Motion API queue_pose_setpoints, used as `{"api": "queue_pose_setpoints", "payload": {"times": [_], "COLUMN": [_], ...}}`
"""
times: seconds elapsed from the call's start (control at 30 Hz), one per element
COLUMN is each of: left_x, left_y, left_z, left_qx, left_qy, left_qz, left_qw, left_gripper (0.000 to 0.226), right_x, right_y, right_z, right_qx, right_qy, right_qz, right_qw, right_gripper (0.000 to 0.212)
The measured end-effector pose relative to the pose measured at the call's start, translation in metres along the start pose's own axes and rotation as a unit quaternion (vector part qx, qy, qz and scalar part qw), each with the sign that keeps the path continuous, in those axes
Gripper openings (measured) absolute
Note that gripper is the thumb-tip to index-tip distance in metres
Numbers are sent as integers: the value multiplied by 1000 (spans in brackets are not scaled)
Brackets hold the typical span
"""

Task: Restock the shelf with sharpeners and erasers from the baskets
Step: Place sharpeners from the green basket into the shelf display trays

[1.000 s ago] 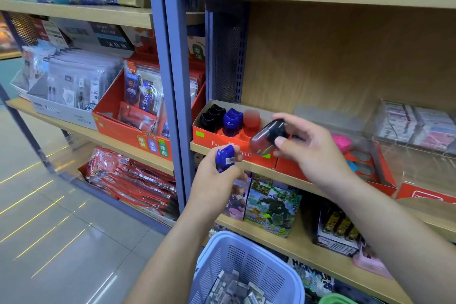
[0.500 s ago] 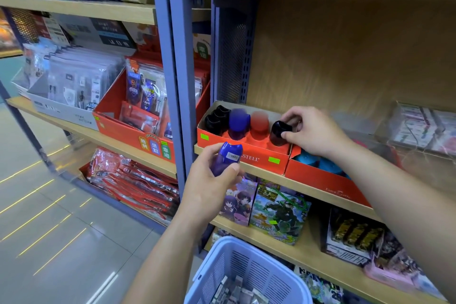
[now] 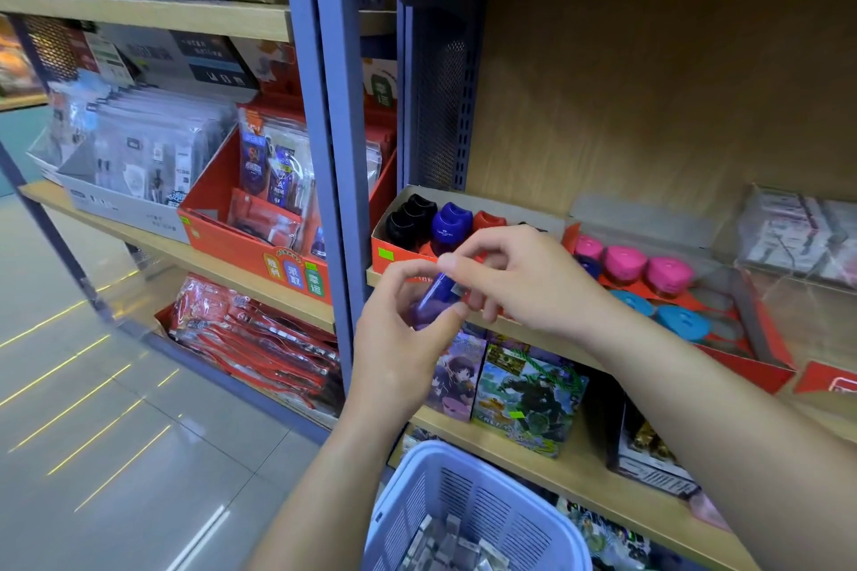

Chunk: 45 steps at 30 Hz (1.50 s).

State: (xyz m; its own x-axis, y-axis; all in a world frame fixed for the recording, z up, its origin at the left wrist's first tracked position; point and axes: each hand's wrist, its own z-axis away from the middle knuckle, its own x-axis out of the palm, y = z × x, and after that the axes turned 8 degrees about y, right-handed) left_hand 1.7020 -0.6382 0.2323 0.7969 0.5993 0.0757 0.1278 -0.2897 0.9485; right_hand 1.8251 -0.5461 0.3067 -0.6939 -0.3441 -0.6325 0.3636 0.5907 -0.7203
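Holding a blue translucent plastic sharpener with both hands in front of the wooden shelf.

The left hand has its grip clenched around the sharpener's lower body, while the right hand pinches its upper end between thumb and forefinger, both grasping the same piece. At 12 o'clock from the hands, an orange cardboard display tray on the shelf holds upright black sharpeners, a blue one and a red one. At 3 o'clock, a second orange tray holds pink round sharpeners and blue round ones. At 6 o'clock, a lavender slotted plastic basket contains small grey packets.
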Motion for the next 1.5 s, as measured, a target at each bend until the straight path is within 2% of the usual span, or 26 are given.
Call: {"api": "queue_pose_setpoints", "payload": {"times": [0.1,0.13,0.27,0.43,0.5,0.6,0.67,0.8,1.0,1.13,1.27,1.4,1.5], "left_x": [-4,-6,-11,-15,-16,-20,-24,-25,-26,-26,-22,0,31], "left_y": [2,1,0,0,-2,-6,-8,-8,-3,2,3,-10,-30], "left_z": [-1,-2,-6,-12,-14,-16,-17,-18,-20,-14,9,44,80], "left_qx": [-7,-8,-12,-8,-3,13,9,-10,-25,-16,-18,-20,-17], "left_qy": [-14,-14,16,45,44,55,54,32,1,-3,-6,-60,-175], "left_qz": [5,3,7,15,-12,-148,-217,-265,-297,-312,-312,-348,-385], "left_qw": [1000,1000,1000,999,999,987,975,964,955,950,950,936,906], "left_gripper": [38,39,39,39,37,36,40,44,41,40,34,25,27], "right_x": [-2,-4,-4,2,3,2,5,22,30,26,11,-4,-13], "right_y": [3,5,7,7,9,14,18,30,31,26,17,31,70], "right_z": [-5,-7,-15,-22,-28,-42,-49,-54,-55,-47,-13,63,141], "right_qx": [13,17,27,40,19,-30,-42,-29,-45,-38,-57,-61,-3], "right_qy": [-1,-3,10,14,46,163,196,148,142,116,148,155,135], "right_qz": [-39,-55,-108,-162,-163,-89,-52,34,149,151,133,107,102], "right_qw": [999,998,994,986,985,982,978,988,978,981,978,980,986], "right_gripper": [10,10,33,19,18,25,28,25,30,37,31,19,16]}}
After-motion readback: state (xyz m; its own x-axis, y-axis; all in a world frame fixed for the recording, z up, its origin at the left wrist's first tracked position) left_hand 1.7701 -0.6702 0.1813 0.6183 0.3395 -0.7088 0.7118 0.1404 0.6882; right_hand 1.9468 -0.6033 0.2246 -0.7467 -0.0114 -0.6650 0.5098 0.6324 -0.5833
